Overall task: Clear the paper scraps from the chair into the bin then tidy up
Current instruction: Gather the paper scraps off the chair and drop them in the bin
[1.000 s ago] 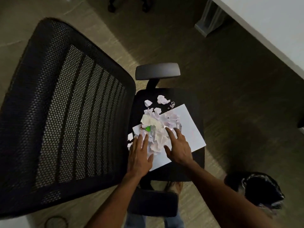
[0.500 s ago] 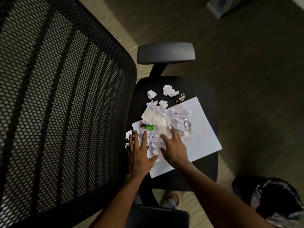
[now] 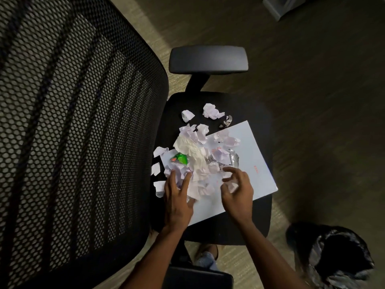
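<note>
A heap of crumpled white paper scraps [image 3: 198, 155] lies on a flat white sheet [image 3: 252, 163] on the black chair seat [image 3: 250, 107]. A green wrapper [image 3: 180, 158] and a silvery foil piece [image 3: 233, 159] sit among them. Loose scraps [image 3: 212, 111] lie further back on the seat, others [image 3: 159, 185] near the backrest. My left hand [image 3: 177, 197] rests flat on the near-left edge of the heap, fingers in the scraps. My right hand [image 3: 236, 188] hovers at the heap's right side with fingers curled, and a pale scrap shows inside them, blurred.
The chair's mesh backrest [image 3: 73, 132] fills the left. One armrest [image 3: 208, 59] stands behind the seat, another [image 3: 200, 278] at the bottom edge. A bin with a black liner [image 3: 337, 257] stands on the floor at lower right. My foot [image 3: 206, 257] shows below the seat.
My right hand has lifted off the heap and drawn back to the right, its fingers curling. My left hand has stayed on the scraps. The camera has moved closer.
</note>
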